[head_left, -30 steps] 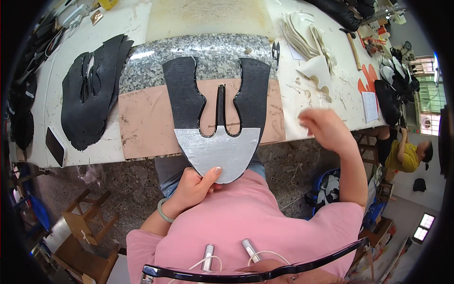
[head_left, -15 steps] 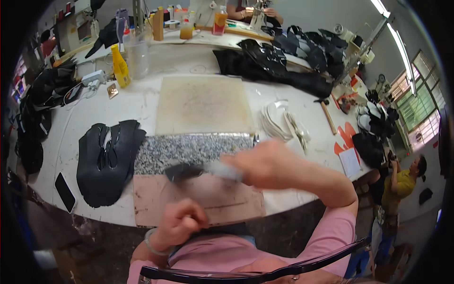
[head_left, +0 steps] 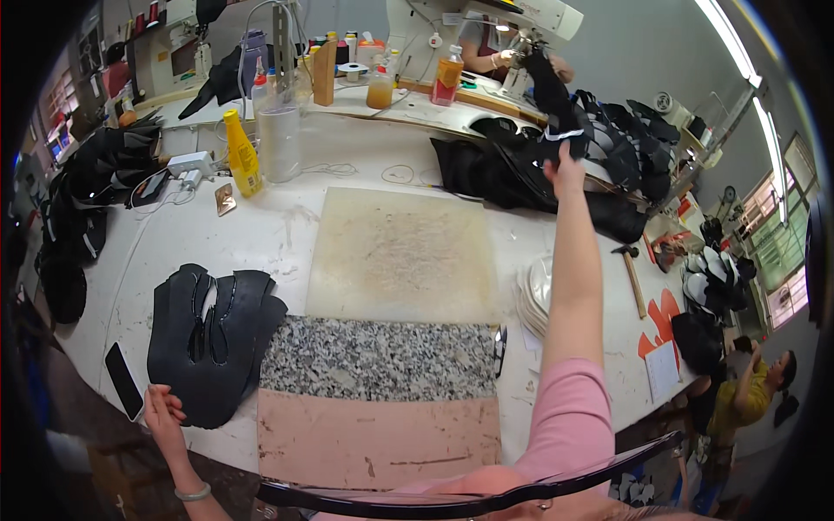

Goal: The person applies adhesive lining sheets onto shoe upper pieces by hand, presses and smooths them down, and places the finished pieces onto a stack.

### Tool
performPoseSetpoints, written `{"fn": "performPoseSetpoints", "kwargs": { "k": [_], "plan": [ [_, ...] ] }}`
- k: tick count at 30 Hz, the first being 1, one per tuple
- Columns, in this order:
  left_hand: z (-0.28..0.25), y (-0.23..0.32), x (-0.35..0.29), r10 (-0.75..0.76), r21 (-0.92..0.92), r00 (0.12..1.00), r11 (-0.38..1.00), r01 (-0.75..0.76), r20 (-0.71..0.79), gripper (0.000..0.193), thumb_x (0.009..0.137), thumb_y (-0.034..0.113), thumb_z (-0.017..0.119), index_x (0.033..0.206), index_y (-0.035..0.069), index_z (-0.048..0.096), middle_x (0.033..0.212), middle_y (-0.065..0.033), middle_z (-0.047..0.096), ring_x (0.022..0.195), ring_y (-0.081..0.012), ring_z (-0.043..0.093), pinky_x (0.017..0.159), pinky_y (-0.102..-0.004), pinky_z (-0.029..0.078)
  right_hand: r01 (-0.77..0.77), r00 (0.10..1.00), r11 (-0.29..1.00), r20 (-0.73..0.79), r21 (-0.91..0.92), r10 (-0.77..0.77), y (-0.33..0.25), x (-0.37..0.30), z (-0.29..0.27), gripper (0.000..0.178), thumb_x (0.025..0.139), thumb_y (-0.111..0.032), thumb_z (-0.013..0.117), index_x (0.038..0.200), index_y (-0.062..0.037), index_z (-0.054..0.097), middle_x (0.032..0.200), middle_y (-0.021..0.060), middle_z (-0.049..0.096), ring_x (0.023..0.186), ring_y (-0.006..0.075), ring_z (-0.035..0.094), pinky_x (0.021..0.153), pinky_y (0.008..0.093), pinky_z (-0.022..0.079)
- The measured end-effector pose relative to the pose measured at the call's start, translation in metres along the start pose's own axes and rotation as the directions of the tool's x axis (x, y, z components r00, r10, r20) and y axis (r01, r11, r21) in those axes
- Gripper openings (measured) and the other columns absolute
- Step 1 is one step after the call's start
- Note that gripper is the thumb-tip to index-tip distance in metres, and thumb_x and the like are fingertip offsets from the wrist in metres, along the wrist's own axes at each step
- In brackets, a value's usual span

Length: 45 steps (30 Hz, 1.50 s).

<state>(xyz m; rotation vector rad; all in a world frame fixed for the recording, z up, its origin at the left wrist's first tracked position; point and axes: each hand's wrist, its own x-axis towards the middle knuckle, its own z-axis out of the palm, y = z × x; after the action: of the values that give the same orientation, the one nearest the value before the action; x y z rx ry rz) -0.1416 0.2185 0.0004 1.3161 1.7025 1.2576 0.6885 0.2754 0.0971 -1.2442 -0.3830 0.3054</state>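
My right arm is stretched to the far right, where my right hand (head_left: 566, 171) is closed on a black shoe-upper-like piece (head_left: 549, 87) with a white band. The piece hangs over a heap of similar black pieces (head_left: 621, 143). My left hand (head_left: 163, 405), fingers loosely bent and apart with nothing visible in them, is at the near left edge. It lies between a phone (head_left: 124, 382) and a stack of dark, flat, slotted pieces (head_left: 217, 347).
Before me lie a pink board (head_left: 373, 438), a speckled stone slab (head_left: 373, 358) and a pale cutting mat (head_left: 400, 252). White pieces (head_left: 534, 291) and a hammer (head_left: 634, 282) lie to the right. A yellow bottle (head_left: 243, 154) stands back left. Another person (head_left: 486, 48) works beyond the table.
My right hand has moved from above the slab to the far heap with the black piece. My left hand has shifted left, from the pink board to beside the phone. The view has tilted.
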Motion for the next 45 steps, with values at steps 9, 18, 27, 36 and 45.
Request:
{"fn": "performPoseSetpoints", "kwargs": {
  "k": [9, 18, 27, 36, 45],
  "plan": [
    [0.012, 0.020, 0.010, 0.090, 0.216, 0.993, 0.971, -0.103, 0.071, 0.031, 0.105, 0.030, 0.045, 0.101, 0.003, 0.060, 0.070, 0.0011, 0.051, 0.057, -0.0044, 0.043, 0.053, -0.0194, 0.038, -0.115, 0.991, 0.993, 0.069, 0.002, 0.114, 0.098, 0.015, -0.060, 0.013, 0.097, -0.014, 0.059, 0.101, -0.0013, 0.057, 0.091, 0.0108, 0.067, 0.068, 0.0181, 0.063, 0.061, 0.0307, 0.052],
    [0.020, 0.021, 0.018, 0.185, 0.258, 0.977, 0.944, -0.207, 0.108, 0.029, 0.105, 0.025, 0.044, 0.108, 0.002, 0.061, 0.074, -0.0003, 0.053, 0.060, -0.0056, 0.045, 0.056, -0.0212, 0.039, -0.160, 0.977, 0.985, 0.129, -0.068, 0.168, 0.058, 0.008, -0.063, 0.016, 0.096, -0.014, 0.060, 0.102, 0.0003, 0.058, 0.098, 0.0140, 0.070, 0.057, 0.0116, 0.056, 0.043, 0.0221, 0.037],
    [0.006, 0.010, 0.018, 0.133, 0.246, 0.987, 0.957, -0.152, 0.092, 0.031, 0.106, 0.026, 0.043, 0.108, 0.002, 0.061, 0.076, -0.0003, 0.053, 0.061, -0.0046, 0.043, 0.057, -0.0204, 0.039, -0.091, 0.994, 0.996, -0.053, 0.024, 0.092, 0.065, 0.012, -0.045, 0.011, 0.094, -0.013, 0.058, 0.094, -0.0025, 0.054, 0.079, 0.0085, 0.064, 0.051, 0.0100, 0.050, 0.039, 0.0223, 0.034],
    [0.008, 0.007, 0.015, 0.140, 0.246, 0.986, 0.956, -0.159, 0.095, 0.032, 0.105, 0.027, 0.044, 0.109, 0.002, 0.062, 0.076, -0.0001, 0.053, 0.061, -0.0047, 0.043, 0.057, -0.0202, 0.038, 0.066, 0.997, 0.908, -0.010, -0.413, -0.077, 0.044, 0.016, -0.055, 0.014, 0.091, -0.015, 0.059, 0.086, -0.0021, 0.060, 0.075, 0.0051, 0.063, 0.052, 0.0095, 0.054, 0.041, 0.0235, 0.038],
    [0.006, 0.004, 0.012, 0.115, 0.258, 0.989, 0.957, -0.136, 0.097, 0.034, 0.106, 0.029, 0.043, 0.107, 0.001, 0.061, 0.076, -0.0002, 0.052, 0.062, -0.0048, 0.041, 0.057, -0.0201, 0.036, 0.025, 0.999, 0.945, 0.051, -0.327, -0.009, 0.035, 0.009, -0.056, 0.020, 0.095, -0.015, 0.059, 0.105, 0.0016, 0.064, 0.097, 0.0102, 0.070, 0.073, 0.0152, 0.068, 0.053, 0.0252, 0.051]
  ]
}}
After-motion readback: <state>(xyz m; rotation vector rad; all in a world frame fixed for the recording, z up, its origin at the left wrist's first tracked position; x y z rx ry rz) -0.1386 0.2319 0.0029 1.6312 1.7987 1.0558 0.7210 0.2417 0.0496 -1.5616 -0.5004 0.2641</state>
